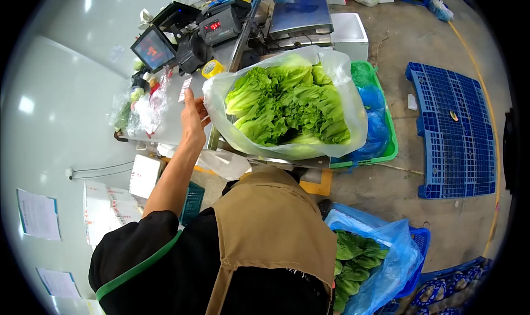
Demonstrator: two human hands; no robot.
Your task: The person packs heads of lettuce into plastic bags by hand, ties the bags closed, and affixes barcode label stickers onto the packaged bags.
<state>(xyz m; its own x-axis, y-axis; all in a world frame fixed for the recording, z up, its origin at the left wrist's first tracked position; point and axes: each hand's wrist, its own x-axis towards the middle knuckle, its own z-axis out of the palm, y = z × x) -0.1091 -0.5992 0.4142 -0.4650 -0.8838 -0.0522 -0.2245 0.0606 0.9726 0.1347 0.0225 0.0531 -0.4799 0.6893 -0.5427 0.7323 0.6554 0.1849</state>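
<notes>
My left hand [194, 118] is raised over the steel counter [172, 113], to the left of a large clear plastic bag [221, 124]. Its thumb points up against a small white printed label [185, 89], and the other fingers curl toward the bag's edge. Whether those fingers touch the plastic, I cannot tell. Leafy green lettuce [290, 102] fills the wide-open bag. My right hand is out of sight.
Beyond the bag are a scale platform [301, 14], a display reading red digits [213, 26], a touchscreen [153, 50] and yellow tape [212, 68]. A green crate [391, 133] stands right of the bag, a blue pallet [455, 130] farther right. Leafy greens [353, 262] sit in a lined blue crate below.
</notes>
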